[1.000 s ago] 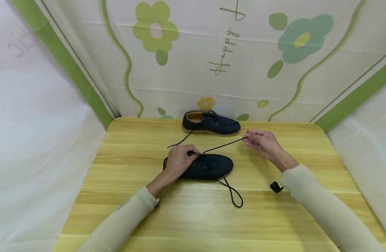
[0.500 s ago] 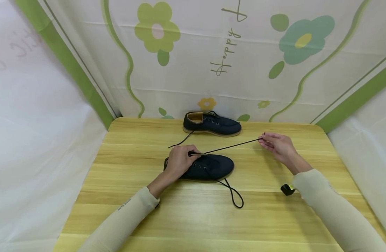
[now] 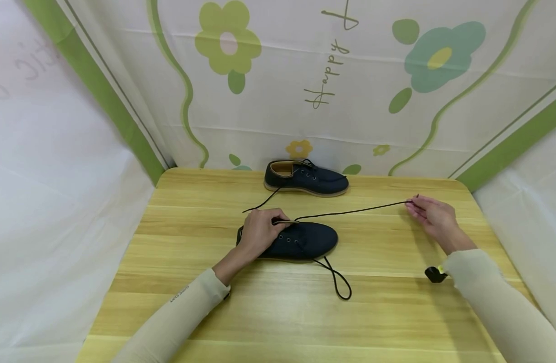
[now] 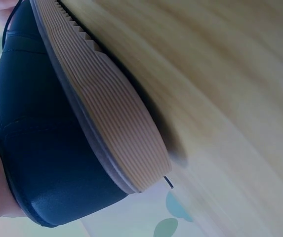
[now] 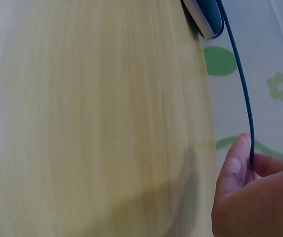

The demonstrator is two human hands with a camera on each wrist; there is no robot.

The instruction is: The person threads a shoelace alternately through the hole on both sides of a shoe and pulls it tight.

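Note:
A dark navy shoe (image 3: 321, 239) lies sole-down on the wooden table, toe to the right. My left hand (image 3: 261, 232) grips it at the opening, holding up a tan-edged flap near the eyelets; its palm covers much of the heel part. From the flap a black shoelace (image 3: 355, 210) runs right to my right hand (image 3: 434, 217), which pinches it close to its end between thumb and fingers. In the right wrist view the shoelace (image 5: 241, 74) rises from the fingertips. The left wrist view shows the shoe's ribbed tan sole (image 4: 116, 113).
Behind stands a matching navy shoe (image 3: 332, 182) against the printed curtain (image 3: 260, 116), its lace end trailing left. A loop of black lace (image 3: 341, 290) lies in front of the near shoe. White cloth walls border the table (image 3: 278, 322) at both sides.
My right hand has moved steadily right with the lace end, so a longer stretch of lace shows between it and the shoe. The left hand and both shoes stay put.

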